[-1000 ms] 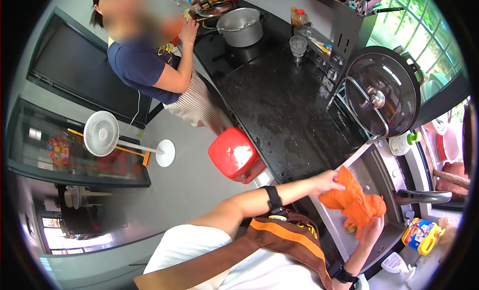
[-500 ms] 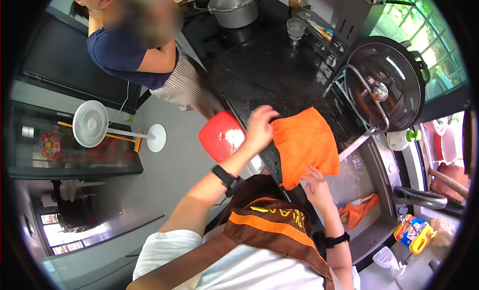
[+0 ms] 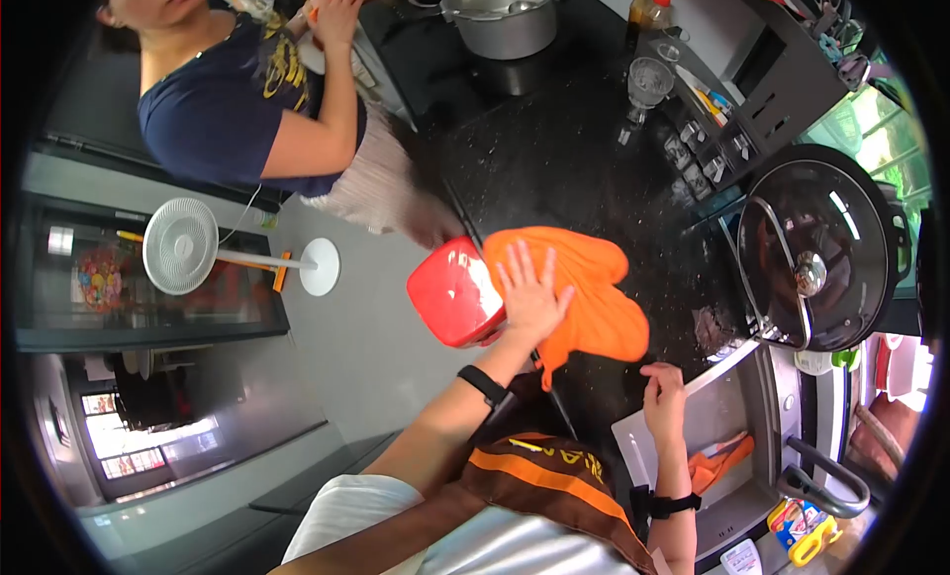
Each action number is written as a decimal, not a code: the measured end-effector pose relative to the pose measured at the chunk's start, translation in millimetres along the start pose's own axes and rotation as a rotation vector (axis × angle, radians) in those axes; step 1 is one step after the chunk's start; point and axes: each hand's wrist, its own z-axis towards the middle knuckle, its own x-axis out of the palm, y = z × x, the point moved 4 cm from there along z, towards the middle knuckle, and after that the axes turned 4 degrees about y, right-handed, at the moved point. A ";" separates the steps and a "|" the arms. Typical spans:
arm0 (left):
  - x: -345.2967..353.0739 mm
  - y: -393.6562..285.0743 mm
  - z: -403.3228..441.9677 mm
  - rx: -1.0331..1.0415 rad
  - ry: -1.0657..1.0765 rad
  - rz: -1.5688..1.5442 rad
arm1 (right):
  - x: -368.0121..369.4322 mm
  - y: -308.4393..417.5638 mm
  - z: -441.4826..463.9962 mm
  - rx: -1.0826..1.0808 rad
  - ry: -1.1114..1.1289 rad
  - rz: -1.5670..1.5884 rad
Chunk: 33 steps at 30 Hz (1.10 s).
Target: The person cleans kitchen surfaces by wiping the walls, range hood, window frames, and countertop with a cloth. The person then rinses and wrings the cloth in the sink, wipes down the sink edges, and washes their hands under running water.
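Observation:
An orange cloth lies spread with folds on the black countertop, one corner hanging over the front edge. My left hand rests flat on its left part, fingers apart and pointing away from me. Off to the right, apart from the cloth, my right hand hovers by the sink's near corner. Its fingers are loosely curled in and I see nothing in them. Dark bands circle both my wrists.
A red stool stands against the counter's edge. Another person stands at the left. A metal pot, a glass and a large lidded pan are around the counter. Another orange cloth lies in the sink.
The orange cloth went from raised between both hands to lying on the counter. My left hand flattened onto it; my right hand let go and moved right. The view shifted slightly.

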 end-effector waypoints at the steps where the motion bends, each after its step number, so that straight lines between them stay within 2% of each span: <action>1: -1.8 13.9 22.1 -0.041 -0.029 0.019 | 2.3 3.0 3.0 -0.002 0.040 0.012; 4: -5.5 55.6 93.2 -0.126 -0.113 0.081 | 10.0 3.2 5.1 0.010 0.101 0.051; 6: -9.4 78.6 146.6 -0.069 -0.136 0.117 | 11.4 7.8 6.2 0.038 0.094 0.053; 8: -6.1 93.0 197.9 0.092 -0.129 0.173 | 15.1 4.6 4.4 0.041 0.110 0.069; 12: -10.5 65.4 271.7 0.503 0.053 0.241 | 17.8 4.4 2.1 0.095 0.102 0.084; 17: 2.4 13.7 334.8 0.650 0.052 0.241 | 19.8 7.6 1.9 0.134 0.125 0.075; 19: 7.6 1.3 329.4 0.701 0.019 0.280 | 14.9 11.6 1.8 0.089 0.142 0.045; 21: 7.3 -13.7 301.5 0.796 0.092 0.263 | 10.3 10.1 -1.4 0.108 0.122 0.054; 26: 6.1 -68.8 182.3 0.942 0.237 0.221 | -6.1 10.7 -11.7 0.150 0.062 0.063; 31: 30.4 -153.6 132.1 0.921 0.244 0.016 | -13.3 7.6 -27.2 0.118 0.008 0.031; 33: 40.3 -198.5 108.0 0.990 0.283 -0.033 | -14.2 9.0 -33.4 0.107 0.022 0.025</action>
